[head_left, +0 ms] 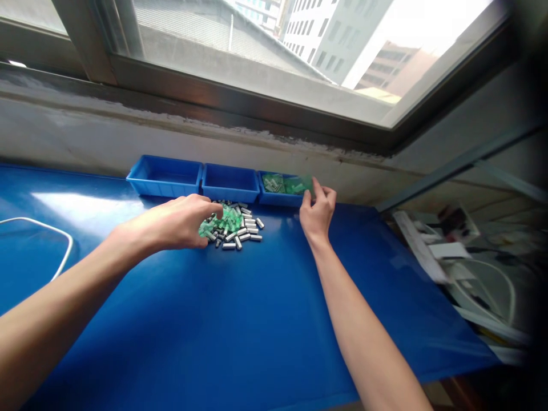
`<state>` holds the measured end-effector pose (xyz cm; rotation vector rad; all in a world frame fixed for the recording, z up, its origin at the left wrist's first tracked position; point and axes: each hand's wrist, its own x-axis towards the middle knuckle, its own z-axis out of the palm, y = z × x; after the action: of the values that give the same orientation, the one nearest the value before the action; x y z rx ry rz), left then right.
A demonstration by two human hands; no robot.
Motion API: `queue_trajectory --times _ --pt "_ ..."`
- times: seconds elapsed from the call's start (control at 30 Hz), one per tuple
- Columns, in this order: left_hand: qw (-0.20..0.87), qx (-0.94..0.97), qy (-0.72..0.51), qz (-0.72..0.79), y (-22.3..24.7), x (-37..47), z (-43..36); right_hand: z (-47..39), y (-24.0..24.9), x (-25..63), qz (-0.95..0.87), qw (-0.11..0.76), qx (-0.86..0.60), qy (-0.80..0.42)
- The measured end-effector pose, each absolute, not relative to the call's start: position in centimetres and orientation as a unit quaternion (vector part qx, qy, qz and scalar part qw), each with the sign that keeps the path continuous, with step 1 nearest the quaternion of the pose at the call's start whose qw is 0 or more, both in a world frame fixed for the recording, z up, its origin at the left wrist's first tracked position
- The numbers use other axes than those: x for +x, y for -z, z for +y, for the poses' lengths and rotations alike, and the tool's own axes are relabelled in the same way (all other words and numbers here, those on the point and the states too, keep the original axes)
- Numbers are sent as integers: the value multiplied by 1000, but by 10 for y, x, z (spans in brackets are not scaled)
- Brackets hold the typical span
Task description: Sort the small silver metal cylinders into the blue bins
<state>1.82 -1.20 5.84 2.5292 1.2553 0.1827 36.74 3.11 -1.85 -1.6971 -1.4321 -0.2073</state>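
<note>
On the blue table lies a pile of small silver metal cylinders [252,230] mixed with translucent green pieces [231,217]. My left hand [188,221] reaches over the pile's left side, thumb and fingers apart around some green pieces; no firm grip shows. At the right-hand blue bin [280,199], my right hand [319,210] pinches a translucent green piece [307,184] between thumb and fingers, above the bin's right end. Inside that bin lie more green pieces [274,182], and their exact kind is too small to tell.
A left blue bin [166,187] and a middle blue bin [229,193] stand in line against the wall below the window. A white cable [68,245] curves over the table [240,337] at left. Blurred boxes and cables sit beyond its right edge.
</note>
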Motion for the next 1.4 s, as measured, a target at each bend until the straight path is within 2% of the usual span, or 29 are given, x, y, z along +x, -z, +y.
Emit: queue_trajectory --times 0.2,0.33,0.43,0.5,0.67,0.77,1.23,1.33,1.4 --pt "129 862 -105 480 -66 20 -16 15 10 345 -595 423 -662 170" --pt "104 838 -159 512 -75 23 -18 -5 -1 317 -638 460 -604 129" --pt "114 831 -230 494 -79 31 -20 -18 -8 297 -696 452 -557 33" --pt "158 826 -285 461 -79 37 -20 -24 -10 287 -723 448 -523 -61" --pt "384 724 -390 420 -69 51 -21 -31 -10 272 -663 456 -449 -388" --pt "467 666 -418 404 -63 53 -19 -31 -9 270 -598 459 -445 -484" --pt "506 633 -380 446 -49 54 -16 -34 -10 269 -541 480 -421 -548" --pt "440 669 -375 467 -49 54 -17 -31 -7 270 -542 489 -439 -524" --pt "371 707 -370 476 -48 52 -15 -27 -5 273 -536 528 -465 -466"
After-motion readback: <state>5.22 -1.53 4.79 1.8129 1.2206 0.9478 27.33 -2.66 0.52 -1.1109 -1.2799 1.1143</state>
